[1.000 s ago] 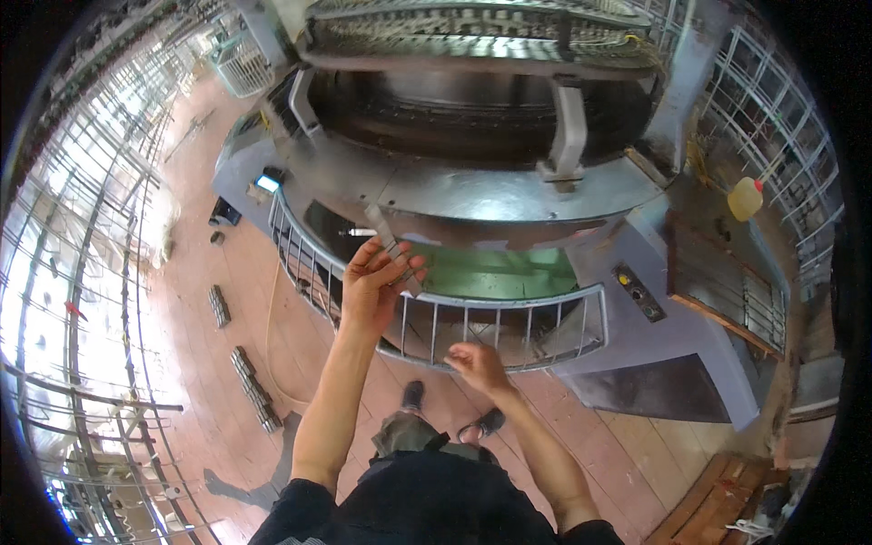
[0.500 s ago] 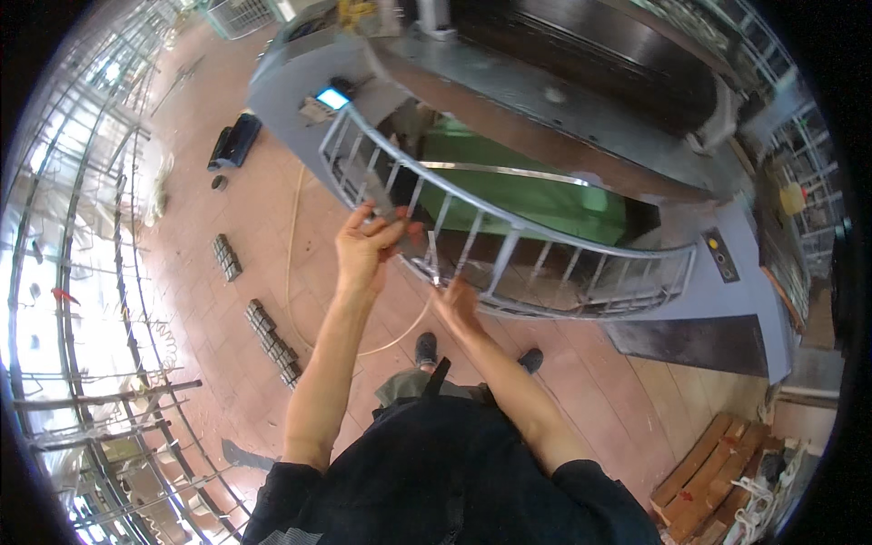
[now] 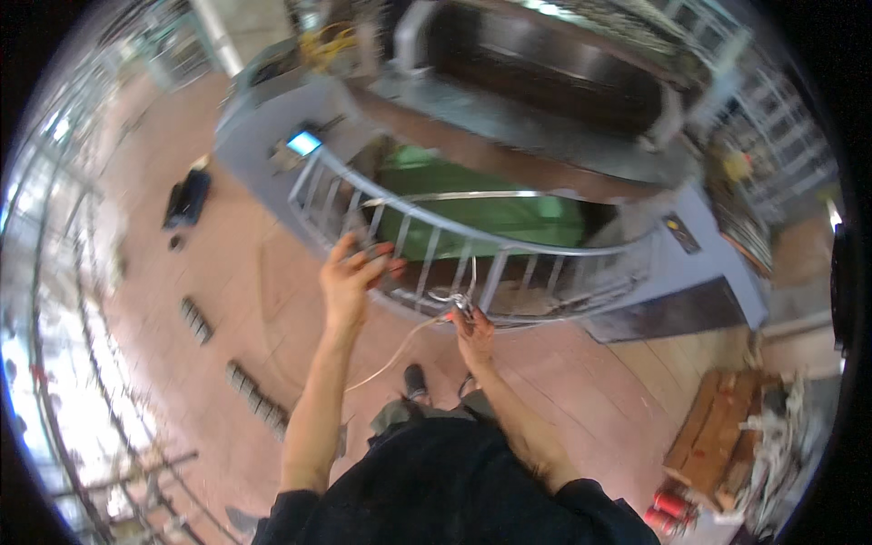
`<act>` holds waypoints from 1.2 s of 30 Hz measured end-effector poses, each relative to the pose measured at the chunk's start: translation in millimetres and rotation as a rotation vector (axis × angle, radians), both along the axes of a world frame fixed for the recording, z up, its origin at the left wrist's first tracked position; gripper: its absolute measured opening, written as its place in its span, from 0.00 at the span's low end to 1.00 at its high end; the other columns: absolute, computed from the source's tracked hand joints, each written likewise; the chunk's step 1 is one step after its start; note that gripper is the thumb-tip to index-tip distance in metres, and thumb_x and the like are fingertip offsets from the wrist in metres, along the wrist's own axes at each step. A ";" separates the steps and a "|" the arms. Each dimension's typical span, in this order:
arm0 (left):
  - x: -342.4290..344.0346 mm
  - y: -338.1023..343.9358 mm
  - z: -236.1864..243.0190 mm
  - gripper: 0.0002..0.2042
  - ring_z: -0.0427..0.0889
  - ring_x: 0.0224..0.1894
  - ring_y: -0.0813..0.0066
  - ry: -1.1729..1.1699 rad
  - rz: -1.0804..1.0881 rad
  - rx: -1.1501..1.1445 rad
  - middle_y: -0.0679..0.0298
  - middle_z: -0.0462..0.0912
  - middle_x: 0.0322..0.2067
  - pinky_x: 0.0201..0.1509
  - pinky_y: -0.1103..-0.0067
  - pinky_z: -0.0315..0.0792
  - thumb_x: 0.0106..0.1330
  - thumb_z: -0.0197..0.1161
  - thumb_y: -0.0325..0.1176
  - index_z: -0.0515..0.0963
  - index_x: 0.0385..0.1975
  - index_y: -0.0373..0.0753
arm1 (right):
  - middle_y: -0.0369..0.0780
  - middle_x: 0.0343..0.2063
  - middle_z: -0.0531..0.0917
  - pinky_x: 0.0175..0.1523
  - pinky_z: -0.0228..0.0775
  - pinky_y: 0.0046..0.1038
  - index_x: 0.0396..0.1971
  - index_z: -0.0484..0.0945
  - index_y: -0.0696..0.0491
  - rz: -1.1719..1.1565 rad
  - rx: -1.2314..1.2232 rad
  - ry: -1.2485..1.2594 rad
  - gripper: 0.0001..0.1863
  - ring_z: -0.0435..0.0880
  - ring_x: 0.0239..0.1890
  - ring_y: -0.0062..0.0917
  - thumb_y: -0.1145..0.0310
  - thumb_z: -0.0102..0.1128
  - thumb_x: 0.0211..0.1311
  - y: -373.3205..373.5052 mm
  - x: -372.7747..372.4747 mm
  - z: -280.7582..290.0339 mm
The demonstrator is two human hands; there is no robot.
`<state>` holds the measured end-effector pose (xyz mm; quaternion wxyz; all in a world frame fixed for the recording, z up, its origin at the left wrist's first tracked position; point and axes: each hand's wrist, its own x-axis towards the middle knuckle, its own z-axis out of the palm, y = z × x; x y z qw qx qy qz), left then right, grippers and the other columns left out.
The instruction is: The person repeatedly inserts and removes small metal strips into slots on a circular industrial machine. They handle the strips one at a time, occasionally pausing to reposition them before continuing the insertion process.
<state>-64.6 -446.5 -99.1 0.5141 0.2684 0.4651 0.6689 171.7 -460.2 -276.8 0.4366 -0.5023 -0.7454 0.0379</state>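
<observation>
Metal nozzle tool [image 3: 461, 302], silvery, on a thin beige hose [image 3: 393, 355], was gripped by the right hand [image 3: 475, 336] near the grey railing [image 3: 509, 244], apparently to point clear of the body, while a blurred grey strip [image 3: 366, 243] was pinched in the left hand [image 3: 345, 289].

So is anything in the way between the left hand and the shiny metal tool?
Nothing that I can see: the gap between the left hand and the shiny metal tool in the right hand looks open. The railing shows behind it, and the pale hose hangs lower down.
</observation>
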 end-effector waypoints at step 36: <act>23.7 100.8 58.2 0.31 0.89 0.37 0.56 0.132 -0.031 0.146 0.43 0.84 0.45 0.38 0.71 0.86 0.61 0.61 0.13 0.63 0.67 0.26 | 0.40 0.15 0.82 0.29 0.72 0.31 0.22 0.82 0.59 0.382 -0.770 -0.047 0.19 0.81 0.19 0.26 0.57 0.69 0.60 76.0 48.6 255.3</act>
